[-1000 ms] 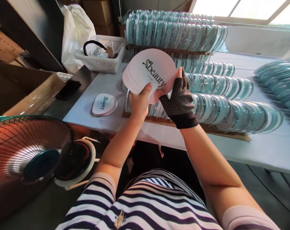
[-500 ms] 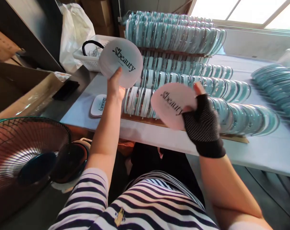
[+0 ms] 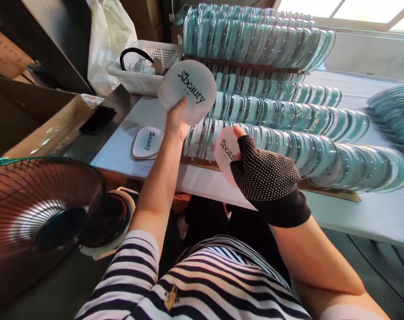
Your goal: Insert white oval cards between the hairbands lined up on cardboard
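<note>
My bare left hand (image 3: 178, 118) grips a stack of pale, rounded cards (image 3: 195, 80) printed "beauty", thumb on the top one. In my right hand (image 3: 268, 173), which wears a black dotted fingerless glove, is one pale pink card (image 3: 223, 149) with the same print. The glove hides part of that card. It is just in front of the nearest row of clear, teal-tinted curved pieces (image 3: 288, 149), which stand on edge. Another small pile of printed cards (image 3: 146, 142) lies on the white table (image 3: 202, 178), left of my left forearm.
More rows of clear pieces (image 3: 255, 44) stand at the back, and others (image 3: 397, 113) lie at the right. A white basket (image 3: 140, 82) holds a black band. A fan (image 3: 45, 226) is at lower left, below an open cardboard box (image 3: 35, 115).
The right-hand card has turned more edge-on, and the glove covers more of it. The left hand still holds its stack. The whole view has shifted slightly.
</note>
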Tool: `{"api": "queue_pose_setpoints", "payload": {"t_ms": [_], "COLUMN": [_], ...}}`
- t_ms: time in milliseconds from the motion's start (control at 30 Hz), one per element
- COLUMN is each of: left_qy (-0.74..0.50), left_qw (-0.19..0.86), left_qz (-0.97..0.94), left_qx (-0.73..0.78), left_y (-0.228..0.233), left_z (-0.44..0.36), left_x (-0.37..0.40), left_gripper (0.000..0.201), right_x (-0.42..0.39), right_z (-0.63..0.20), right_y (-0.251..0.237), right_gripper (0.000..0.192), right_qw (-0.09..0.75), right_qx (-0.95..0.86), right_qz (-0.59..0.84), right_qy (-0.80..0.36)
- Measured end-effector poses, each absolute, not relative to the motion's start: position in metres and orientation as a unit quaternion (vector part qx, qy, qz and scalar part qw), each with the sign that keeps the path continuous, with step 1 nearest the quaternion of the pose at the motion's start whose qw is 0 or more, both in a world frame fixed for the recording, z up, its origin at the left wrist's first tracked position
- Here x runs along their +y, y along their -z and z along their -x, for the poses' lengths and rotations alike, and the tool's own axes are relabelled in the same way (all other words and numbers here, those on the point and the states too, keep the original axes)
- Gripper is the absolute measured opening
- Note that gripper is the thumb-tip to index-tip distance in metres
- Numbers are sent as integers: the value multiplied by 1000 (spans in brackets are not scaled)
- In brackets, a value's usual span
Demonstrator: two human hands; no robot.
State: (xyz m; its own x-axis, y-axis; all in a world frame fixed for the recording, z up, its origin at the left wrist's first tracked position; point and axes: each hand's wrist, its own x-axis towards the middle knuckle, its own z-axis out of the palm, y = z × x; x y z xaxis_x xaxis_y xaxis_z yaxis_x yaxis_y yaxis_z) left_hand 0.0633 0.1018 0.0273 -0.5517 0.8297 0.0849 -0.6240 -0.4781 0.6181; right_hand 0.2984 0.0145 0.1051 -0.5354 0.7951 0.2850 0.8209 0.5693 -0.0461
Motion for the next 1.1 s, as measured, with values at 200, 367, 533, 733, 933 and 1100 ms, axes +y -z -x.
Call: {"api": "queue_pose_setpoints", "payload": {"t_ms": [200, 367, 533, 733, 933, 1100], "left_qy": [-832, -835, -841, -824, -823, -825], "left_qw": [426, 433, 435, 455, 458, 457], "left_qz": [-211, -205, -166, -135, -137, -136], "left_qx": [285, 270, 275, 308, 307, 303], "left_y": [-23, -22, -9, 0, 1, 2], "left_z": [-63, -59, -52, -58, -57, -54], "left_x": [106, 107, 115, 120, 117, 116], "left_gripper": [40, 33, 45, 34, 22, 25], "right_x": [49, 85, 89, 101, 123, 126], "right_z": [-268, -246, -273, -279, -274, -285], "right_y": [-74, -46, -52, -46, -30, -21], "right_gripper": [65, 68, 67, 65, 62, 62], "right_qw": [113, 77, 100, 148, 146, 171], "right_qx": [-875, -868, -904, -939, -954, -949], "right_qz": [470, 490, 397, 308, 257, 256], "right_qy": [40, -19, -121, 22, 41, 65]}}
